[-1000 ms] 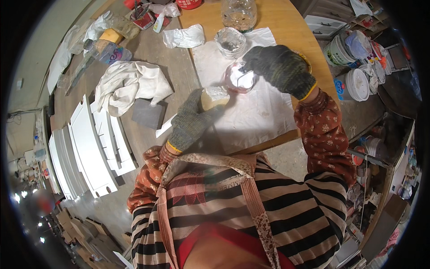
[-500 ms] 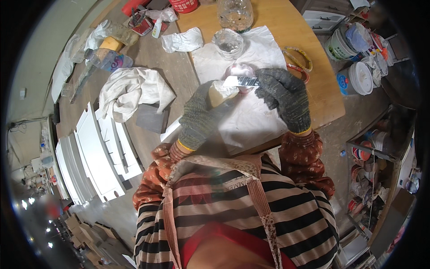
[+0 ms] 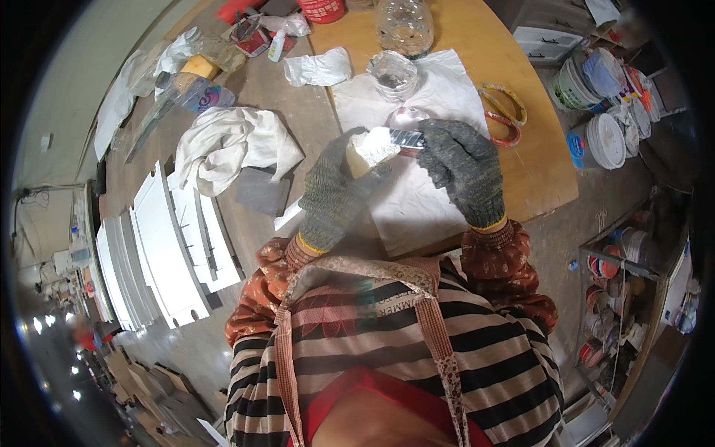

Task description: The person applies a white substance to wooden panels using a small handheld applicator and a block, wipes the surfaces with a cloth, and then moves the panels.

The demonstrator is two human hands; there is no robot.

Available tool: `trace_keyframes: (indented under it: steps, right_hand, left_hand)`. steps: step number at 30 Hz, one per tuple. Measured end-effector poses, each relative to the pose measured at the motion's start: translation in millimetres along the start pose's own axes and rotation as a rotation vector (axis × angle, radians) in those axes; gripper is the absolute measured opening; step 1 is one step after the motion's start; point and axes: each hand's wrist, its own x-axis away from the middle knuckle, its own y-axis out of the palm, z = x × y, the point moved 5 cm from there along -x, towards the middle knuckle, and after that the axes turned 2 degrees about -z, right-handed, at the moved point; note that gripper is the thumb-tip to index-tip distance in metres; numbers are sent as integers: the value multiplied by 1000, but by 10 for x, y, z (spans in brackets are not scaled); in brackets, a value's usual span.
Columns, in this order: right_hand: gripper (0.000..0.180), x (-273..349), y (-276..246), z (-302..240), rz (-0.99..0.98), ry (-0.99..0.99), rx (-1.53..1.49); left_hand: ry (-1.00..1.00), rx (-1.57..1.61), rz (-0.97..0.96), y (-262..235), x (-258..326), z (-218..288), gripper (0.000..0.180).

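Observation:
In my gloved left hand (image 3: 330, 192) is a pale yellow sponge-like block (image 3: 359, 161), its upper face bright white and shiny. My gloved right hand (image 3: 466, 165) pinches a flat, shiny scraper blade (image 3: 407, 139). The blade's left end lies at the block's white face and seems to touch it. Just beyond the blade, a small pinkish, glossy container (image 3: 404, 117) is partly covered. Behind it a clear cut-off plastic tub (image 3: 392, 75) with grey smears stands on a white cloth (image 3: 415, 212).
A large clear jar (image 3: 404, 28) stands farther back. To the left lie a crumpled white cloth (image 3: 234, 145), a grey block (image 3: 262, 192) and a plastic bottle (image 3: 199, 92). Tape rolls (image 3: 505, 131) lie on the right, with buckets (image 3: 602, 141) beyond the table. White panels (image 3: 165, 253) lean at left.
The blade has moved left and down onto the block's white face, my right hand with it. The whole view has shifted slightly. Both hands keep their grip.

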Motion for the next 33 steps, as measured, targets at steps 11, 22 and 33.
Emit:
trace_keyframes:
  steps: [11, 22, 33]
  right_hand:
    - [20, -64, 157, -139, 28, 36, -165]
    - [35, 316, 446, -379, -156, -917, 1043]
    - [26, 77, 265, -51, -36, -141, 150]
  left_hand:
    - [-16, -83, 121, -199, 88, -17, 50]
    - [-104, 152, 44, -392, 101, -10, 44]
    - [10, -15, 55, -407, 143, 80, 51]
